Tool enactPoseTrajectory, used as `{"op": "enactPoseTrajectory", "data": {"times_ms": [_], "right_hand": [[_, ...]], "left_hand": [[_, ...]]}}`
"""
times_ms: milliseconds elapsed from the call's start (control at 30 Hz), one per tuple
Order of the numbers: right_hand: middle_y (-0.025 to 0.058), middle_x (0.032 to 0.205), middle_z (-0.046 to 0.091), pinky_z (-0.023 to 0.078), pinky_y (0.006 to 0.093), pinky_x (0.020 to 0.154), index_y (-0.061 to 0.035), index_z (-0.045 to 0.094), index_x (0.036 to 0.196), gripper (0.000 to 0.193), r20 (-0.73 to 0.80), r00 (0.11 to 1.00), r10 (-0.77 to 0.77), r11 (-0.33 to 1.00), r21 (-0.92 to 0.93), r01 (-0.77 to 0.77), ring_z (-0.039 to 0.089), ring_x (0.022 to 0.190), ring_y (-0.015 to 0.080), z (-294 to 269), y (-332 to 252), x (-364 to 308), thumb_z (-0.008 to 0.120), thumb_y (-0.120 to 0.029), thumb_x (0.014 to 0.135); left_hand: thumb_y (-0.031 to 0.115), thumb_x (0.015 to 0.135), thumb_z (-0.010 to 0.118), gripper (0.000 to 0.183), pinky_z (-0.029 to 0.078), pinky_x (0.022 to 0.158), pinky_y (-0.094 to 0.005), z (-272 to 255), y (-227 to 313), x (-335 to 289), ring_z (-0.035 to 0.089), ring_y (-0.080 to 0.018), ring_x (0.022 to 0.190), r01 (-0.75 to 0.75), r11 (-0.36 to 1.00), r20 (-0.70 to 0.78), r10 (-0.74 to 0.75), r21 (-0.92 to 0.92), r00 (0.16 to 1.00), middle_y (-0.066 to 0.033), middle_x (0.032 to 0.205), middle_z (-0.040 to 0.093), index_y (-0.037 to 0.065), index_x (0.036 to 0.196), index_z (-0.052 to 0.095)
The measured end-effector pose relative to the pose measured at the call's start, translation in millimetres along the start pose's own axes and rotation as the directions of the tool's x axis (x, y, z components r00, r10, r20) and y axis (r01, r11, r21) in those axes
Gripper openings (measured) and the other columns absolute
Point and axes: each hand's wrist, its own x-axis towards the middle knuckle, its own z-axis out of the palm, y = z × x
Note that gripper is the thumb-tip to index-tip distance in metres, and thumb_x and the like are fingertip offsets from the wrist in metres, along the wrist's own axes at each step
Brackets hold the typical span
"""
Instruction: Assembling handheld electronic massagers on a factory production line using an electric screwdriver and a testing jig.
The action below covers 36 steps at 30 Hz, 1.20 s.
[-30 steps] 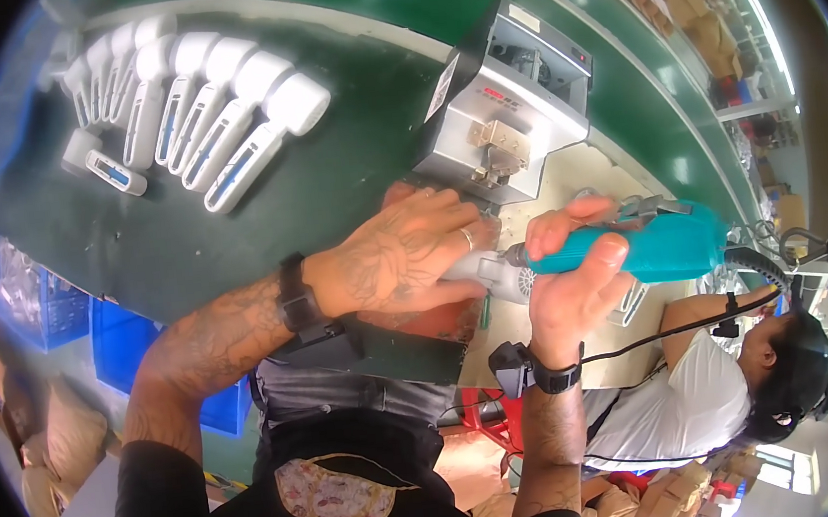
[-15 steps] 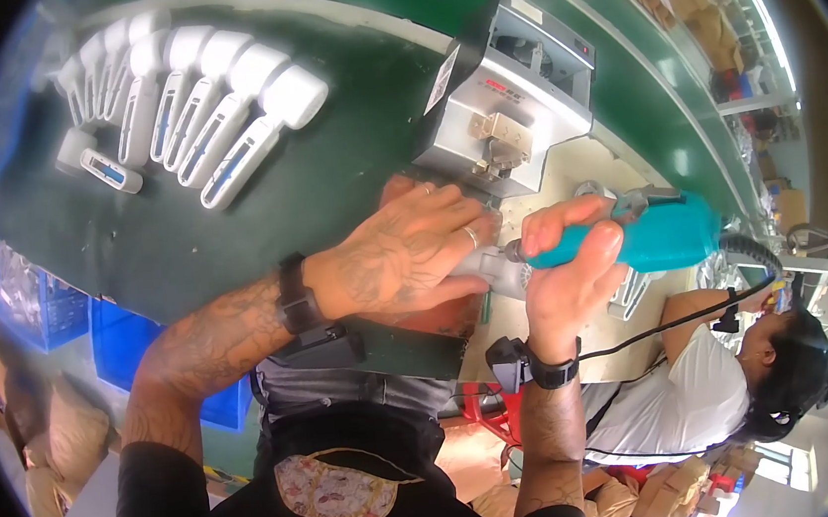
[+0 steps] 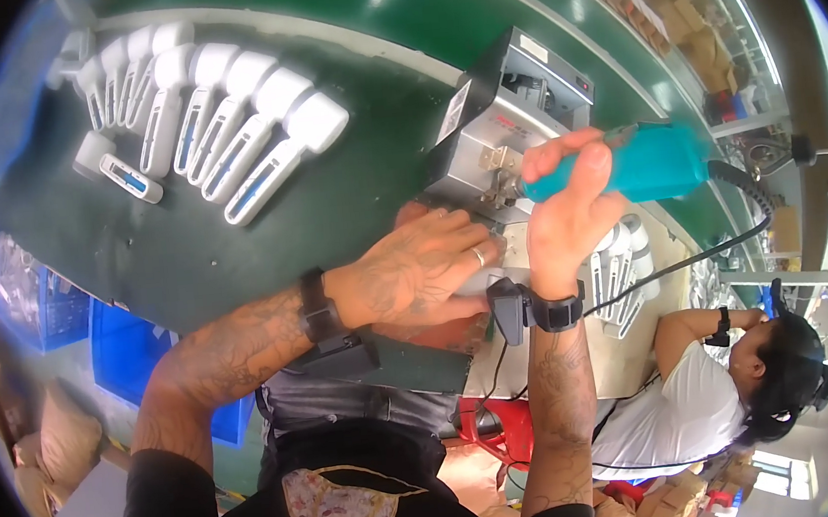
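Note:
My right hand (image 3: 573, 205) is wrapped round a teal electric screwdriver (image 3: 649, 164), lying nearly level with its cord trailing to the right. The screwdriver's front end is at the metal outlet of a grey screw feeder (image 3: 471, 145); whether its bit touches is too blurred to tell. My left hand (image 3: 420, 266) is closed round a pale grey-white plastic part (image 3: 477, 281) on the bench, just below the feeder. Fingers and my right wrist strap hide most of that part.
White long-handled devices with round heads (image 3: 270, 163) lie fanned out on the dark green bench (image 3: 264, 258). Several similar white pieces (image 3: 619, 269) lie on the board at right. A co-worker in a white shirt (image 3: 663, 414) sits beyond. Blue bins (image 3: 124, 351) stand lower left.
My right hand has lifted the screwdriver up and away from the part in my left hand, to the screw feeder's outlet. My left hand stays on the part. The whole view has shifted slightly.

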Motion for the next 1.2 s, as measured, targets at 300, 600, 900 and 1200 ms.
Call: {"op": "enactPoseTrajectory", "data": {"times_ms": [300,600,900,1200], "right_hand": [[0.0066,0.068,0.051,0.043,0.0336,0.059,0.0007,0.054,0.110,0.055,-0.056,0.998,0.036,0.998,0.045,-0.034,0.049,0.060,0.0187,-16,-41,-34,0.053,-0.054,0.103],[0.0068,0.067,0.051,0.042,0.0336,0.056,0.0017,0.052,0.112,0.069,-0.009,0.994,0.112,0.992,-0.050,-0.112,0.051,0.059,0.0191,-39,-48,-78,0.055,-0.066,0.097],[0.0082,0.068,0.051,0.041,0.0336,0.053,-0.0011,0.050,0.103,0.060,-0.006,0.996,0.084,0.996,0.024,-0.083,0.050,0.057,0.0195,-42,-32,-86,0.059,-0.060,0.097],[0.0088,0.069,0.052,0.044,0.0379,0.058,-0.0019,0.052,0.097,0.046,0.031,0.989,0.143,0.979,0.142,-0.146,0.051,0.060,0.0218,-43,-34,-88,0.061,-0.047,0.097]], "left_hand": [[0.025,0.083,0.073,0.043,0.048,0.086,-0.0423,-14,5,2,0.056,-0.0311,0.098,0.039,0.999,0.042,-0.038,-0.037,0.998,-0.0113,0.105,0.058,0.003,0.117,0.059],[0.020,0.085,0.071,0.029,0.047,0.087,-0.0419,-3,-1,2,0.056,-0.0307,0.097,0.070,0.994,0.026,-0.068,-0.087,0.997,-0.0098,0.108,0.060,0.006,0.110,0.066],[0.019,0.087,0.071,0.029,0.046,0.090,-0.0442,-7,4,2,0.056,-0.0304,0.102,0.102,0.993,0.099,-0.096,-0.051,0.990,-0.0075,0.125,0.059,0.006,0.113,0.067],[0.017,0.087,0.071,0.038,0.045,0.096,-0.0447,-4,5,4,0.059,-0.0313,0.111,0.107,0.994,0.130,-0.104,-0.018,0.986,-0.0081,0.136,0.057,0.008,0.123,0.065]]}}
